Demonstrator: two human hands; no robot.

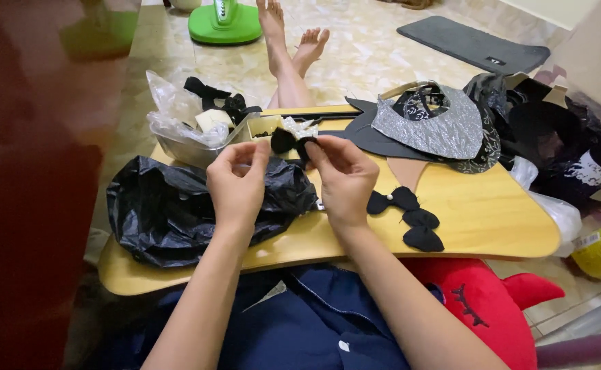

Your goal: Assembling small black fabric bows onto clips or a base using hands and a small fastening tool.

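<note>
Black bow [293, 142] partly hidden by fingers [321, 152]; red blur covers left edge.

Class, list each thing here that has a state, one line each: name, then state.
Small black fabric bow: pinched in right hand fingers, lifted off the table.
Left hand: fingers pinched, close beside the bow.
Black plastic bag: crumpled, lying on the wooden lap table.
Finished black bows: lying flat on the table.
Clear plastic tub: open.
</note>
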